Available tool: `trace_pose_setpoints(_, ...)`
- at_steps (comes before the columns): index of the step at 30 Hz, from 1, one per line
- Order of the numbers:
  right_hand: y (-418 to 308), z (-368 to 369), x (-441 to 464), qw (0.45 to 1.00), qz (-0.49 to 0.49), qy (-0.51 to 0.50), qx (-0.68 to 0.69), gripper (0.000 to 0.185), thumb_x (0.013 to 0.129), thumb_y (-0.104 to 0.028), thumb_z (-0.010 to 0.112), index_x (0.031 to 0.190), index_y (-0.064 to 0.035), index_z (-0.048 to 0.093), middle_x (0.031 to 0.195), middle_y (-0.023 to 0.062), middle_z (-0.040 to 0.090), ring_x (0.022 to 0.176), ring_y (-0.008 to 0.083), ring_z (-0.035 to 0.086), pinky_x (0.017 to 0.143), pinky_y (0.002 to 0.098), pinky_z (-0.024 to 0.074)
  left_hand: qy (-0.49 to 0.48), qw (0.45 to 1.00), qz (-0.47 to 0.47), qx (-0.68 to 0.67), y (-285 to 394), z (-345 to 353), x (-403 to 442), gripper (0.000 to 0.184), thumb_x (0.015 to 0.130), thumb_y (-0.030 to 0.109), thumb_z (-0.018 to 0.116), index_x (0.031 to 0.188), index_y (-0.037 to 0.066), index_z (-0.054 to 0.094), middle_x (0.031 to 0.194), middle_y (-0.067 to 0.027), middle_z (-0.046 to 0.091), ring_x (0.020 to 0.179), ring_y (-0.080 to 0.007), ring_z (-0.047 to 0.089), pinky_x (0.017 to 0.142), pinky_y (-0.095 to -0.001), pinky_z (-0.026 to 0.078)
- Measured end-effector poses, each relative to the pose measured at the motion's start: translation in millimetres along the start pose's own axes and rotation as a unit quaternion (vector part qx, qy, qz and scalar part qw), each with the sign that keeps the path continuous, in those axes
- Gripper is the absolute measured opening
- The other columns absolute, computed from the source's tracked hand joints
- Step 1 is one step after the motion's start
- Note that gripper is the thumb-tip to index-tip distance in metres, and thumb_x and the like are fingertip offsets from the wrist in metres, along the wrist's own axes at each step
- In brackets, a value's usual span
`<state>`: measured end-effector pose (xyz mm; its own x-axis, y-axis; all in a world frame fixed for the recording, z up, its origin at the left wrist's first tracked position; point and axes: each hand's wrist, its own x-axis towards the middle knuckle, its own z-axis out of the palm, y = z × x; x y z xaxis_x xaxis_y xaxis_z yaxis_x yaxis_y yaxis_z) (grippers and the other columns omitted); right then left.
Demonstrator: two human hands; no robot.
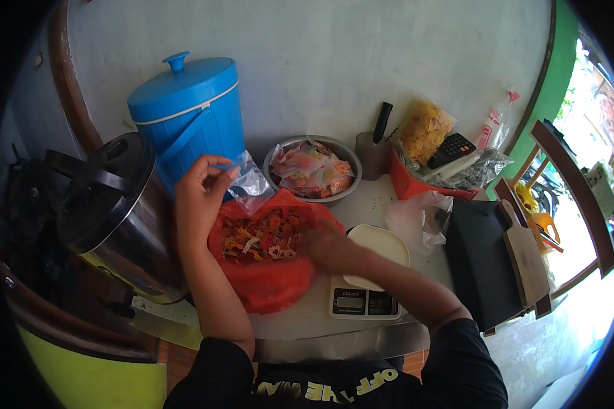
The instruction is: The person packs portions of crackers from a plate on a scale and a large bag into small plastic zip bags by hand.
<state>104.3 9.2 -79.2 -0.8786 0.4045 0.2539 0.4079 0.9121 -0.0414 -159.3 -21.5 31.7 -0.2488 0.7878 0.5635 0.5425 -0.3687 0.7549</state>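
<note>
My left hand [203,185] pinches a small clear plastic bag [251,184] by its edge, holding it above the back left of a red plastic bag [273,290]. The red bag lies wide open on the table, filled with small orange, yellow and pale snack pieces [262,237]. At the right side of that bag is my right hand [329,249], smeared by motion, so its fingers cannot be made out. Under my right forearm sits a digital kitchen scale [351,303] with a cream plate [382,249] on top.
Behind the red bag stands a metal bowl [355,160] of filled small packets. A blue lidded bucket [205,126] and large steel pot [129,225] stand left. Rightward are a red container [402,178] with a calculator [451,150], a black box [474,262] and a wooden board [525,259].
</note>
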Motion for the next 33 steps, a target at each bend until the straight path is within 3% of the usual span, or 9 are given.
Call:
trace_pose_setpoints(5, -8.4, -59.5, 33.7, 0.973, 0.07, 0.127, 0.178, 0.046, 0.06, -0.002, 0.072, 0.105, -0.0058, 0.065, 0.111, 0.0127, 0.063, 0.106, 0.0354, 0.058, 0.092, 0.0411, 0.0481, 0.029, 0.999, 0.027, -0.033, 3.9, -7.6, -2.9, 0.019, 0.089, 0.014, 0.073, 0.099, 0.001, 0.064, 0.075, -0.0022, 0.064, 0.07, -0.0058, 0.057, 0.066, -0.022, 0.044)
trace_pose_setpoints(8, -0.9, -34.0, 24.7, 0.954, -0.079, -0.066, 0.281, 0.044, 0.07, -0.01, 0.074, 0.113, -0.0064, 0.064, 0.116, 0.0134, 0.061, 0.111, 0.0357, 0.056, 0.097, 0.0437, 0.0447, 0.02, 0.999, 0.018, -0.044, 9.6, -8.3, -5.5, 0.018, 0.089, 0.014, 0.072, 0.099, 0.002, 0.063, 0.075, -0.0025, 0.064, 0.07, -0.0059, 0.056, 0.067, -0.0219, 0.044)
trace_pose_setpoints(11, -8.1, -20.0, 6.5, 0.938, -0.01, -0.264, 0.225, 0.048, 0.086, -0.032, 0.069, 0.127, -0.0083, 0.059, 0.124, 0.0137, 0.059, 0.122, 0.034, 0.049, 0.104, 0.0464, 0.0378, 0.018, 0.998, 0.002, -0.061, 11.9, -8.5, -4.9, 0.018, 0.089, 0.014, 0.072, 0.098, 0.002, 0.062, 0.076, -0.0024, 0.065, 0.07, -0.0068, 0.057, 0.068, -0.0224, 0.044)
trace_pose_setpoints(14, -20.0, -31.7, 8.9, 0.906, 0.049, -0.339, 0.249, 0.063, 0.092, -0.053, 0.059, 0.139, -0.0114, 0.052, 0.134, 0.0132, 0.054, 0.132, 0.0333, 0.039, 0.11, 0.0485, 0.0295, 0.016, 0.997, 0.009, -0.079, 8.7, -6.8, -3.9, 0.017, 0.089, 0.013, 0.071, 0.097, 0.001, 0.062, 0.078, -0.0029, 0.066, 0.07, -0.008, 0.057, 0.068, -0.023, 0.045)
trace_pose_setpoints(20, -28.2, 3.1, 13.9, 0.91, -0.079, -0.209, 0.349, 0.051, 0.098, -0.045, 0.053, 0.137, -0.0136, 0.056, 0.145, 0.0115, 0.046, 0.132, 0.0323, 0.037, 0.111, 0.0455, 0.0276, 0.004, 0.998, 0.033, -0.051, 8.6, -2.6, -3.7, 0.017, 0.09, 0.015, 0.071, 0.095, -0.001, 0.068, 0.08, -0.0032, 0.068, 0.071, -0.0082, 0.059, 0.068, -0.0235, 0.045)
trace_pose_setpoints(23, -46.5, 15.7, 6.6, 0.947, -0.076, -0.224, 0.215, 0.041, 0.098, -0.038, 0.054, 0.13, -0.013, 0.062, 0.138, 0.0097, 0.054, 0.131, 0.029, 0.04, 0.11, 0.0438, 0.028, 0.001, 0.998, 0.036, -0.042, 6.5, 2.3, -2.0, 0.018, 0.09, 0.017, 0.072, 0.095, 0.0, 0.069, 0.08, -0.0031, 0.068, 0.07, -0.0078, 0.058, 0.067, -0.0236, 0.045)
trace_pose_setpoints(26, -22.7, 18.0, 16.6, 0.929, -0.084, -0.196, 0.302, 0.031, 0.094, -0.034, 0.055, 0.117, -0.015, 0.066, 0.12, 0.0067, 0.065, 0.125, 0.0258, 0.049, 0.103, 0.0451, 0.0368, -0.001, 0.998, 0.035, -0.045, 5.2, 3.6, -2.0, 0.019, 0.089, 0.018, 0.072, 0.095, 0.0, 0.07, 0.078, -0.0035, 0.068, 0.07, -0.0077, 0.058, 0.065, -0.0236, 0.045)
trace_pose_setpoints(29, -12.0, 4.0, 24.4, 0.915, 0.114, -0.158, 0.354, 0.025, 0.092, -0.027, 0.063, 0.108, -0.008, 0.067, 0.109, 0.0096, 0.067, 0.11, 0.027, 0.059, 0.095, 0.039, 0.0457, -0.003, 0.998, 0.027, -0.049, 5.4, 2.2, -2.4, 0.02, 0.088, 0.018, 0.073, 0.097, 0.0, 0.071, 0.077, -0.0038, 0.068, 0.069, -0.0078, 0.058, 0.064, -0.0234, 0.044)
trace_pose_setpoints(33, 0.5, 24.9, 24.3, 0.961, 0.093, -0.052, 0.255, 0.024, 0.086, -0.023, 0.068, 0.104, -0.008, 0.065, 0.105, 0.0106, 0.064, 0.1, 0.0283, 0.064, 0.083, 0.039, 0.0523, -0.008, 0.999, 0.019, -0.041, 5.3, -0.6, -2.9, 0.022, 0.087, 0.018, 0.074, 0.099, 0.0, 0.071, 0.076, -0.004, 0.067, 0.069, -0.0078, 0.058, 0.064, -0.0234, 0.044)
